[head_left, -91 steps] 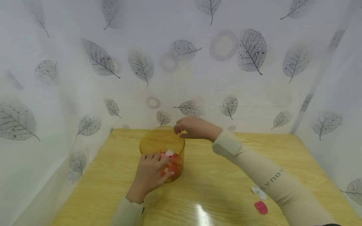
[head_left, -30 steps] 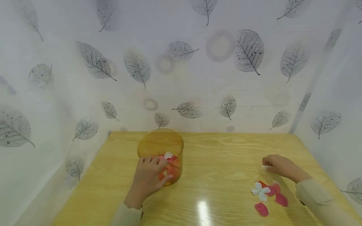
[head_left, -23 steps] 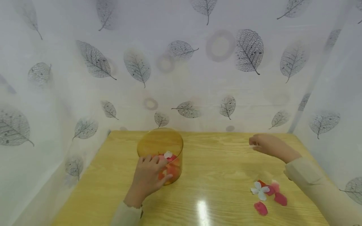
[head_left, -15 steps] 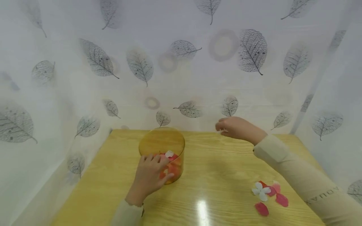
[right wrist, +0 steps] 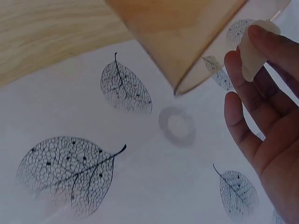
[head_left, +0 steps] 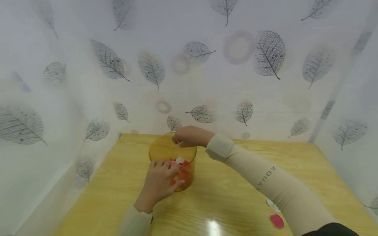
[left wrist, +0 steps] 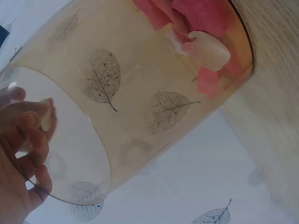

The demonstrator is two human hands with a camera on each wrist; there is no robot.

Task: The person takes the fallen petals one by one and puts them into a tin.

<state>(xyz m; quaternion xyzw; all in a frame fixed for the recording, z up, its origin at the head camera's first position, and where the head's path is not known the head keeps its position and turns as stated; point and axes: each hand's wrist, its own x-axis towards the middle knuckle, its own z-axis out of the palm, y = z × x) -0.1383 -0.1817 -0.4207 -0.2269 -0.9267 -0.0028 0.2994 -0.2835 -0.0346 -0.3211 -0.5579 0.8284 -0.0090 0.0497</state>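
A clear amber cylindrical container (head_left: 189, 168) stands on the table, with pink, red and white petals (left wrist: 201, 18) at its bottom. My left hand (head_left: 157, 183) grips its near left rim, fingers over the edge and thumb along the outside. Above the open mouth is my right hand (head_left: 193, 136), pinching a white petal (right wrist: 254, 53) between thumb and forefinger. That petal hangs inside the rim's outline, clear of the petals below. On the table at right, a white flower (head_left: 273, 205) is partly covered by my right sleeve, and a dark pink petal (head_left: 277, 221) lies in front of it.
The wood-grain table (head_left: 230, 190) meets a pale leaf-printed sheet (head_left: 218, 82) at its back edge, and similar sheets rise at both sides. My right forearm (head_left: 274, 183) crosses over the table's right half, hiding other petals there.
From the loose petals at right, my right hand has risen and swung left to the container's mouth, carrying the white petal. My left hand has kept its hold on the rim.
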